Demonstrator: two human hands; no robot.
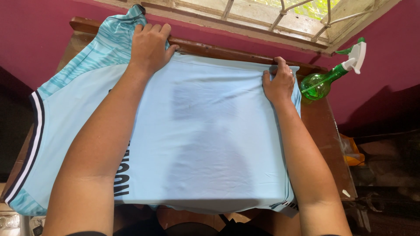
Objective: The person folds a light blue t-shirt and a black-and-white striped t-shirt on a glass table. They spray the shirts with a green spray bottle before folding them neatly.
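A light blue sports shirt [210, 140] lies spread flat over a dark wooden table [323, 131], its patterned sleeve with a dark and white striped cuff hanging off the left side. My left hand [149, 43] presses flat on the shirt's far edge near the patterned shoulder. Over at the far right corner, my right hand [279, 83] pinches the shirt's edge with curled fingers. Both forearms reach across the cloth.
A green spray bottle [326, 81] with a white trigger lies at the table's far right corner. A magenta wall and a barred window [280, 13] stand behind the table. Orange and dark clutter [354, 153] sits on the floor to the right.
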